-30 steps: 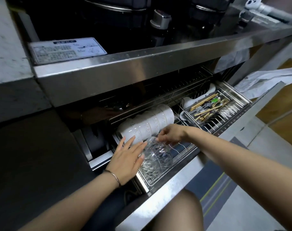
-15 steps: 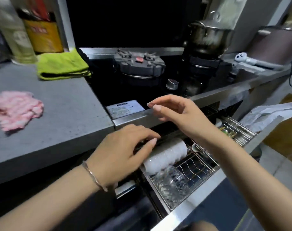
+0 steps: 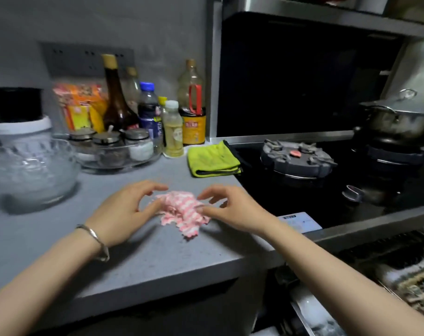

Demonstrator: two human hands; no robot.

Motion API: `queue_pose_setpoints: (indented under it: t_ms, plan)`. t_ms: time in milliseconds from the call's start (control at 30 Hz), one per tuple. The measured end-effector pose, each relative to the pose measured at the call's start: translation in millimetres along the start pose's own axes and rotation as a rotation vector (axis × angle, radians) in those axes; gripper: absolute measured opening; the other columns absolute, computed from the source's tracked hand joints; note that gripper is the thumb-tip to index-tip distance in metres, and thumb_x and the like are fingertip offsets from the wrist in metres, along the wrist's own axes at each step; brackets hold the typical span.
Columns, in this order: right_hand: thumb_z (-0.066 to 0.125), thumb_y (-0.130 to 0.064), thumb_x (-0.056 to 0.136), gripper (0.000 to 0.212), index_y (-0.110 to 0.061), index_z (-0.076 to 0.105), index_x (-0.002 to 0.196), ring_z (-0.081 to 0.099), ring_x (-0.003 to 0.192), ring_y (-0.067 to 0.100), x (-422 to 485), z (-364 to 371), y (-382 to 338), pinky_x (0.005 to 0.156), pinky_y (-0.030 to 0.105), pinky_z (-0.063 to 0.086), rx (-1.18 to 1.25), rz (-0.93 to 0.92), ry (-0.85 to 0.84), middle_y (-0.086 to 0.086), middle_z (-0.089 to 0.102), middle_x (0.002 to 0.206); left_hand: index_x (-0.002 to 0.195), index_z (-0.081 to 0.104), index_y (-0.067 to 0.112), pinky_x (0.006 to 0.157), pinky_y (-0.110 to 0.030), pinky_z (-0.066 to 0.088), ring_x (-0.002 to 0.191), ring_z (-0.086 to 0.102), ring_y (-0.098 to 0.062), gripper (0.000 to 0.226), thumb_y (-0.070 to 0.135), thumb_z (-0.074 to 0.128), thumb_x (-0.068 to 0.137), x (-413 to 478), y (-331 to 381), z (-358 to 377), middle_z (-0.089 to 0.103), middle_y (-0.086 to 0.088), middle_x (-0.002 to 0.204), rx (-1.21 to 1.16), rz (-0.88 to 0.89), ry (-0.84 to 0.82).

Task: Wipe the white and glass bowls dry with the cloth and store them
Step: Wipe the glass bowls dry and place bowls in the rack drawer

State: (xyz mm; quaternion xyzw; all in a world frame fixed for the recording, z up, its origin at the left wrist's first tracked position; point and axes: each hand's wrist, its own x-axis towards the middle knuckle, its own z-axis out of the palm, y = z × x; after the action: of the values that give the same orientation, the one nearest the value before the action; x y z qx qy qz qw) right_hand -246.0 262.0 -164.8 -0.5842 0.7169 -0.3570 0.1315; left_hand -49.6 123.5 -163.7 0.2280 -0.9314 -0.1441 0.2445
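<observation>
a grey countertop (image 3: 60,238) fills the left of the kitchen, meeting a black cooktop (image 3: 254,197) where a lidded steel pot (image 3: 399,120) sits on the far right burner. below the cooktop an open drawer (image 3: 300,316) shows blurred pale shapes that may be stored white bowls; the blur leaves that unsettled. a large glass bowl (image 3: 29,170) stands upright on the counter at far left, beside a tray of seasoning jars (image 3: 109,151) and well apart from the hands. a folded green cloth (image 3: 213,158) lies at the counter's back corner. the pink-and-white cloth (image 3: 181,209) lies crumpled on the counter near its front edge, between the person's two hands. the left hand (image 3: 123,212), bracelet at the wrist, arches its fingers over the cloth's left side with the thumb at its edge; the right hand (image 3: 232,209) curls in from the right, fingertips at the fabric. motion blur hides whether either has closed a pinch. one glass bowl appears to remain to be dried. the likely risks: a bunched cloth giving a poor hold on heavy, possibly wet glass, letting it slip; the bowl knocking the jars as it is drawn away; and the open drawer catching a leg.
</observation>
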Motion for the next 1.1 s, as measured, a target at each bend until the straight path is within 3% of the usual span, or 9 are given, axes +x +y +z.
queue_pose_setpoints:
  t_ms: [167,333,533,700,800,900,967,1033,1100]
  plan:
    - [0.075,-0.050,0.072,0.034,-0.026,0.065,0.095,0.058,0.088,0.012,19,30,-13,0.066,0.026,0.037,-0.372,0.044,0.038,-0.010,0.060,0.089,0.121,0.057,0.035,0.088,-0.021,0.040,0.104,0.052,-0.003,0.032,0.045,0.051,0.092,-3,-13,-9,0.057,0.016,0.114,-0.033,-0.047,-0.025]
    - [0.066,-0.040,0.083,0.018,-0.024,0.071,0.090,0.063,0.090,0.016,30,29,-18,0.069,0.028,0.042,-0.451,0.044,0.102,-0.002,0.071,0.091,0.123,0.057,0.035,0.095,-0.022,0.040,0.109,0.050,-0.002,0.035,0.047,0.053,0.090,5,-14,-10,0.057,0.014,0.121,-0.101,-0.047,-0.046]
    - [0.063,-0.041,0.076,0.021,-0.024,0.074,0.071,0.065,0.070,0.010,36,-6,-51,0.068,0.029,0.051,-0.131,0.034,0.100,-0.003,0.073,0.073,0.116,0.064,0.033,0.092,-0.016,0.038,0.108,0.053,0.000,0.031,0.043,0.061,0.087,24,-3,-13,0.062,0.016,0.117,-0.220,0.001,-0.041]
    - [0.054,-0.011,0.088,0.020,0.003,0.066,0.078,0.052,0.070,0.014,46,-34,-77,0.068,0.028,0.043,0.221,0.032,0.087,0.010,0.061,0.074,0.100,0.070,0.029,0.087,-0.021,0.047,0.094,0.063,0.003,0.020,0.035,0.068,0.081,37,1,-36,0.071,0.015,0.097,-0.522,-0.035,-0.034]
    - [0.048,-0.015,0.095,0.024,0.003,0.063,0.093,0.051,0.071,0.015,51,-45,-88,0.063,0.023,0.044,0.379,0.097,0.047,0.004,0.058,0.081,0.090,0.072,0.019,0.080,-0.021,0.052,0.079,0.066,-0.004,0.009,0.022,0.068,0.083,40,5,-48,0.073,0.005,0.084,-0.680,-0.049,-0.085]
    - [0.048,-0.023,0.098,0.026,-0.006,0.067,0.104,0.049,0.053,0.004,57,-51,-92,0.046,0.013,0.038,0.474,0.149,0.025,-0.008,0.060,0.064,0.086,0.064,0.013,0.065,-0.018,0.053,0.066,0.063,-0.004,0.010,0.018,0.057,0.091,43,10,-62,0.068,0.005,0.070,-0.842,-0.150,-0.073]
    - [0.053,-0.026,0.096,0.030,-0.005,0.065,0.112,0.065,0.066,0.012,62,-53,-93,0.064,0.021,0.054,0.587,0.167,-0.026,0.002,0.072,0.077,0.088,0.061,0.013,0.059,-0.012,0.048,0.062,0.058,-0.008,0.012,0.022,0.054,0.093,45,6,-74,0.062,0.000,0.069,-0.851,-0.187,-0.018]
    - [0.063,-0.038,0.083,0.040,-0.010,0.068,0.112,0.068,0.093,0.030,66,-54,-92,0.089,0.041,0.052,0.608,0.189,-0.057,0.015,0.072,0.104,0.093,0.063,0.016,0.060,-0.010,0.045,0.065,0.055,-0.014,0.019,0.033,0.060,0.086,46,-2,-83,0.059,-0.008,0.077,-0.788,-0.162,-0.050]
    - [0.067,-0.042,0.067,0.044,-0.018,0.072,0.102,0.069,0.091,0.028,71,-52,-93,0.082,0.039,0.055,0.625,0.205,-0.071,0.010,0.072,0.103,0.103,0.065,0.019,0.072,-0.017,0.050,0.077,0.066,-0.012,0.033,0.037,0.068,0.075,45,-11,-92,0.070,-0.004,0.089,-0.781,-0.178,-0.215]
